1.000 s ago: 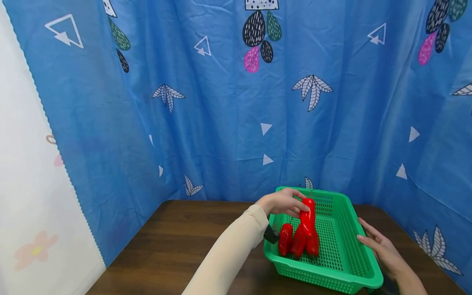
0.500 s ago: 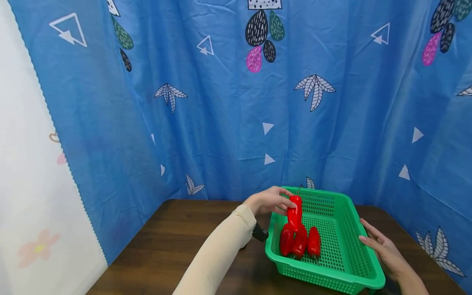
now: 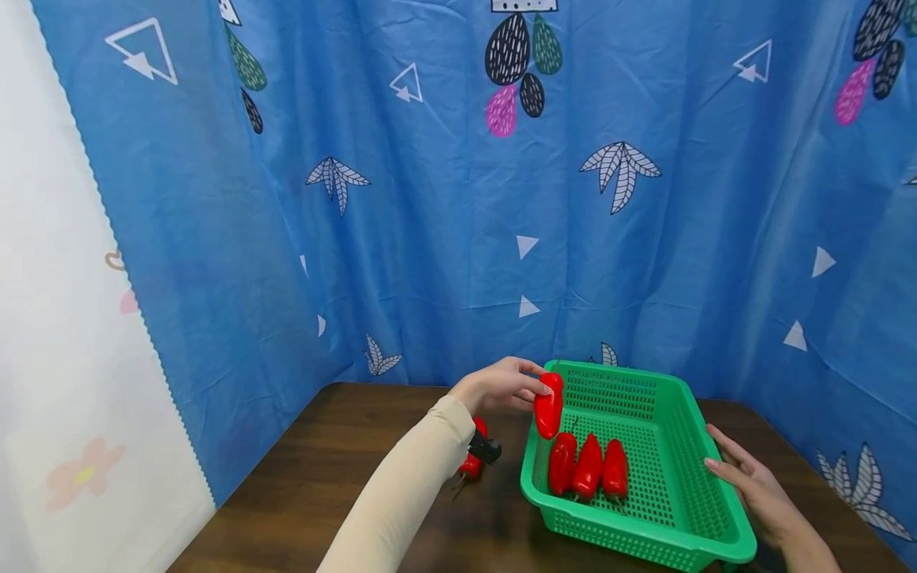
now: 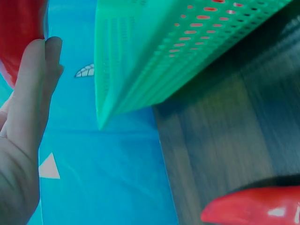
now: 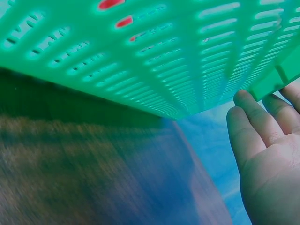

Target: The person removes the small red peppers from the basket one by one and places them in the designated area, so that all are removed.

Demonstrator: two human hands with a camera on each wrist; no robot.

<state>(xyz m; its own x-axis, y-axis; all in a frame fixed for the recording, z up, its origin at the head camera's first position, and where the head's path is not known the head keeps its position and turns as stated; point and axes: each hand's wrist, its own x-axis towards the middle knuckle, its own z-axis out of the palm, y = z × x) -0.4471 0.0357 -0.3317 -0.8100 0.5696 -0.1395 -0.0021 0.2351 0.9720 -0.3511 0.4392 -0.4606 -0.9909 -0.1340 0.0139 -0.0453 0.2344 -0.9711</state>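
Left hand [image 3: 505, 383] pinches a glossy red pepper [image 3: 548, 410] near its stem end, above the left rim of a green plastic basket [image 3: 630, 533]. The pepper hangs with its tip down. Inside the basket three more peppers [image 3: 587, 468] lie side by side against the left wall. Right hand [image 3: 748, 481] rests at the right rim, thumb and fingertips touching it. In the right wrist view its fingers [image 5: 262, 122] are fairly straight beneath the rim. On the table left of the basket lie red peppers [image 3: 471, 465], partly hidden behind the left wrist.
A dark wooden table [image 3: 344, 461] carries everything. Blue patterned curtain [image 3: 444, 239] hangs right behind it and along the right side. A white floral curtain [image 3: 86, 382] is at the left. A black wrist camera [image 3: 485, 448] sticks out under the left wrist.
Left hand has carried its pepper leftward and up, from over the other peppers to the left rim. Peppers on the table have come into view behind the wrist. Right hand stays at the rim.
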